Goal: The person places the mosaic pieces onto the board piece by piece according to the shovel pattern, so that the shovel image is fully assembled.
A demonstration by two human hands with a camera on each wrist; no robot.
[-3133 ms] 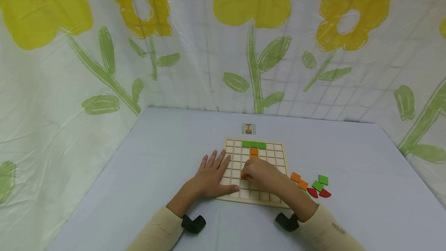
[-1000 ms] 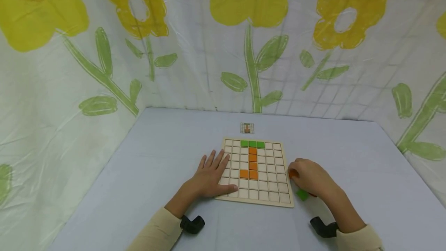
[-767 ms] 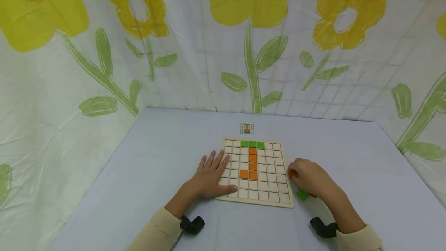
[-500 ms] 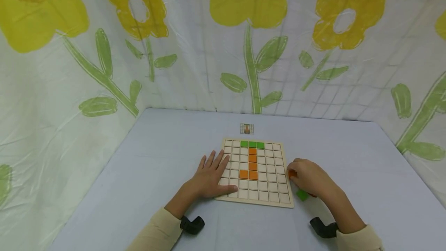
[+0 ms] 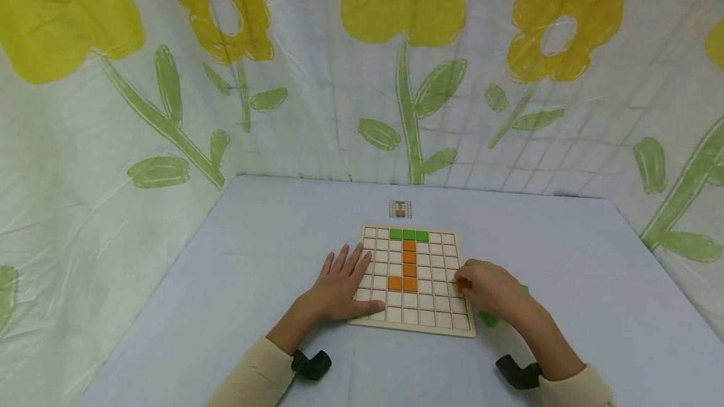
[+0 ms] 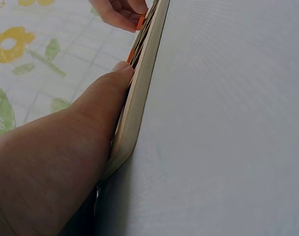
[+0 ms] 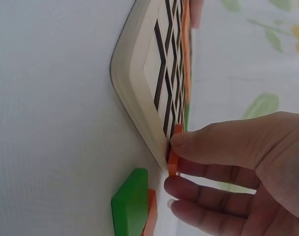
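Observation:
A wooden grid board (image 5: 415,330) lies on the table with three green square tiles (image 5: 409,235) in its far row. Below them, orange square tiles (image 5: 410,257) run down one column, with one more orange tile (image 5: 394,282) at the left of the lowest. My left hand (image 5: 338,294) rests flat on the board's left side, fingers spread; its thumb shows at the board's edge in the left wrist view. My right hand (image 5: 493,287) pinches an orange tile (image 7: 174,157) between thumb and fingers, over the board's right edge.
Right of the board lie loose green tiles (image 5: 488,318), partly hidden by the right arm; the right wrist view shows a green tile (image 7: 132,204) and an orange tile (image 7: 150,212) there. A small printed card (image 5: 400,209) lies beyond the board. A flowered curtain (image 5: 317,143) hangs behind.
About three seconds ago my right hand was over the board; then it moved right to the loose tiles. Now it has come back left with an orange tile. My left hand stays put.

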